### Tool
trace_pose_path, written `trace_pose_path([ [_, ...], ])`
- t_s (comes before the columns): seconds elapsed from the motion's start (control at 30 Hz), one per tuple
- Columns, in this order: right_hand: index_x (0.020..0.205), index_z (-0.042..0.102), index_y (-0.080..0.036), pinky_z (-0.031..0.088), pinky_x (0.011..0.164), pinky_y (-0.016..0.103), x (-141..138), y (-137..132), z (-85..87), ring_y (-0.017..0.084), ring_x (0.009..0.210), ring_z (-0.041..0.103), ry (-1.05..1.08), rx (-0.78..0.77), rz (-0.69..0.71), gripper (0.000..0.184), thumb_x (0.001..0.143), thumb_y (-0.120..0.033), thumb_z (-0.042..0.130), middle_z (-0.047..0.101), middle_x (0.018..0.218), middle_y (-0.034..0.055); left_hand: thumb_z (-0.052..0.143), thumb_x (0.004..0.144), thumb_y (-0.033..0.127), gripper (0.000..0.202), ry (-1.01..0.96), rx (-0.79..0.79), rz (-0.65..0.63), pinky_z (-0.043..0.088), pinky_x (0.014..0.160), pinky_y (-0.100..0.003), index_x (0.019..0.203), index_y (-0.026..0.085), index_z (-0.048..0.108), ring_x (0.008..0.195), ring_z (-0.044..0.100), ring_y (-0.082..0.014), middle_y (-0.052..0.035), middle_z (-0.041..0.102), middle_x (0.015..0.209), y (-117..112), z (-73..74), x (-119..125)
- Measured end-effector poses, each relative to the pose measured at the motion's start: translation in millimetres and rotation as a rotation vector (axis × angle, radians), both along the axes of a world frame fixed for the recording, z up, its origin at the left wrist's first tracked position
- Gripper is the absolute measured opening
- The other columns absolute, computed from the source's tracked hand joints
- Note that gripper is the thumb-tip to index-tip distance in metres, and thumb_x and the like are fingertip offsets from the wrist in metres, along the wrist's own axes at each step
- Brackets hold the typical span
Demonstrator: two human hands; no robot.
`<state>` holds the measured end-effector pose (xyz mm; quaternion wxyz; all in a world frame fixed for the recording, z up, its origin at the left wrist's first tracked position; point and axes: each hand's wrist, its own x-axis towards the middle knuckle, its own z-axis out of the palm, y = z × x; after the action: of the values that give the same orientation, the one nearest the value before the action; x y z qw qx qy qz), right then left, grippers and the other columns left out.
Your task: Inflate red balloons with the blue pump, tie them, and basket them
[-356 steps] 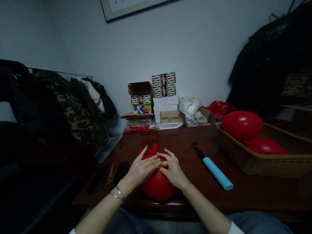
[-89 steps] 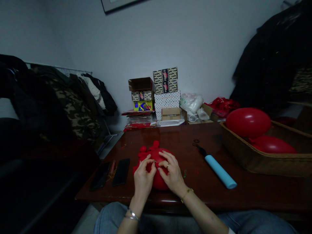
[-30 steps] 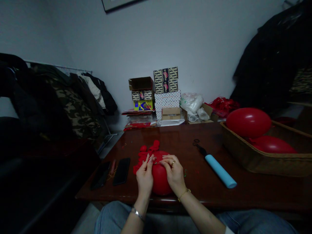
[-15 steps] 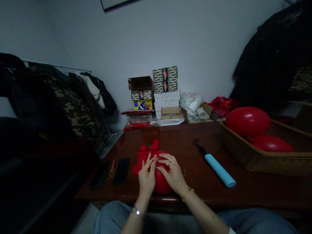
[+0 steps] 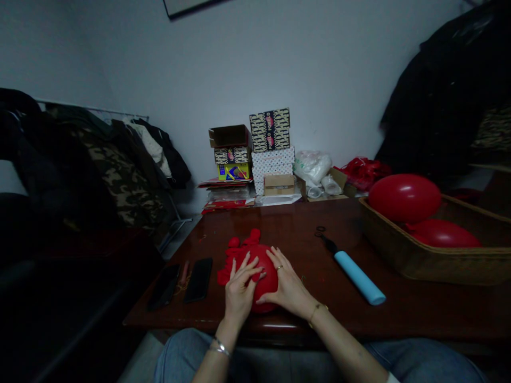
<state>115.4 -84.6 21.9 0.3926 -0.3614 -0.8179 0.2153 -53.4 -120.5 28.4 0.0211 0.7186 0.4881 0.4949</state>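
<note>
An inflated red balloon (image 5: 269, 276) rests at the table's near edge, between my two hands. My left hand (image 5: 238, 292) pinches the balloon's neck with thumb and fingers, its other fingers raised. Around the balloon's right side curves my right hand (image 5: 293, 291), thumb low and fingers high, steadying it. Just behind and left lies a pile of small red uninflated balloons (image 5: 228, 266), partly hidden by the left hand and the balloon.
A light blue tube like a hand pump (image 5: 359, 277), with a black looped end, lies on the right. Beyond it a wicker basket (image 5: 447, 266) holds red balloons (image 5: 405, 198). Dark phones (image 5: 198, 280) lie left. Stacked boxes (image 5: 273, 165) stand behind the table.
My right hand has left the balloon's neck and spread down and right along its side. The left hand keeps its pinch at the neck, slightly lower.
</note>
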Motion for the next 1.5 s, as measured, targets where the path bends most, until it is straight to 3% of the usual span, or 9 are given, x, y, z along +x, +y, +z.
trace_pose_path([
  [0.17, 0.144, -0.006, -0.028, 0.018, 0.105, 0.064, 4.6, -2.7, 8.8, 0.032, 0.139, 0.0, -0.223, -0.067, -0.046, 0.137, 0.041, -0.053, 0.081, 0.005, 0.153, 0.0136, 0.054, 0.086, 0.024, 0.016, -0.1, -0.067, 0.018, 0.013, 0.109, -0.057, 0.092, 0.023, 0.068, 0.123, 0.046, -0.0235, -0.0076, 0.065, 0.115, 0.1, 9.9, 1.9],
  [0.4, 0.14, -0.019, -0.028, 0.008, 0.108, 0.061, 6.4, -3.8, 6.5, 0.027, 0.14, -0.007, -0.407, -0.056, -0.124, 0.138, 0.047, -0.051, 0.079, -0.002, 0.153, 0.009, 0.052, 0.087, 0.023, 0.02, -0.054, -0.13, 0.002, 0.012, 0.109, -0.058, 0.099, 0.026, 0.067, 0.128, 0.041, -0.023, -0.0071, 0.06, 0.123, 2.2, 3.9, 3.5],
  [0.53, 0.14, -0.02, -0.026, 0.01, 0.108, 0.06, 5.7, -4.3, 1.5, 0.027, 0.14, -0.004, -0.416, -0.021, -0.137, 0.136, 0.049, -0.05, 0.078, -0.001, 0.153, 0.01, 0.052, 0.087, 0.024, 0.025, -0.005, -0.116, 0.003, 0.015, 0.109, -0.056, 0.108, 0.028, 0.065, 0.128, 0.04, -0.0221, -0.0059, 0.059, 0.124, 2.2, 1.3, 2.6],
  [0.73, 0.141, -0.018, -0.025, 0.012, 0.108, 0.06, 4.9, -5.5, -0.6, 0.028, 0.14, -0.002, -0.426, 0.006, -0.163, 0.133, 0.052, -0.051, 0.077, 0.001, 0.153, 0.0119, 0.058, 0.083, 0.03, 0.052, 0.052, -0.122, 0.045, 0.022, 0.109, -0.051, 0.134, 0.026, 0.045, 0.132, 0.032, -0.0226, -0.0086, 0.046, 0.137, 3.2, 2.4, 1.1],
  [0.9, 0.141, -0.017, -0.023, 0.012, 0.108, 0.06, 3.7, -6.9, 0.0, 0.028, 0.14, 0.001, -0.438, 0.056, -0.189, 0.131, 0.054, -0.05, 0.076, 0.003, 0.153, 0.0132, 0.05, 0.086, 0.018, 0.043, 0.158, -0.078, 0.044, 0.02, 0.109, -0.054, 0.128, 0.029, 0.052, 0.135, 0.027, -0.0232, -0.0072, 0.044, 0.139, 4.7, -0.6, -1.0],
  [1.17, 0.143, -0.013, -0.019, 0.008, 0.107, 0.062, 6.0, -6.9, -0.8, 0.03, 0.139, -0.006, -0.486, 0.19, -0.242, 0.129, 0.054, -0.049, 0.076, 0.007, 0.152, 0.0151, 0.041, 0.08, 0.002, 0.06, 0.167, -0.195, 0.082, 0.011, 0.105, -0.064, 0.128, 0.036, 0.05, 0.138, 0.016, -0.0239, -0.002, 0.036, 0.144, -0.1, 7.0, 5.3],
  [1.37, 0.144, -0.008, -0.015, 0.004, 0.106, 0.065, 12.7, -3.8, 6.3, 0.033, 0.139, -0.007, -0.589, 0.175, -0.286, 0.135, 0.047, -0.048, 0.08, 0.004, 0.151, 0.0181, 0.043, 0.082, 0.005, 0.056, 0.12, -0.242, 0.035, 0.015, 0.106, -0.059, 0.126, 0.037, 0.052, 0.139, 0.011, -0.0235, -0.001, 0.032, 0.147, 2.1, 8.6, 1.0],
  [1.5, 0.144, -0.007, -0.014, 0.0, 0.105, 0.066, 14.5, 0.8, 5.1, 0.033, 0.139, -0.004, -0.618, 0.224, -0.286, 0.134, 0.048, -0.049, 0.08, 0.009, 0.151, 0.0181, 0.042, 0.082, 0.006, 0.054, 0.117, -0.246, 0.004, 0.018, 0.108, -0.054, 0.126, 0.036, 0.053, 0.139, 0.012, -0.0224, -0.0005, 0.034, 0.146, 1.0, 10.8, -0.6],
])
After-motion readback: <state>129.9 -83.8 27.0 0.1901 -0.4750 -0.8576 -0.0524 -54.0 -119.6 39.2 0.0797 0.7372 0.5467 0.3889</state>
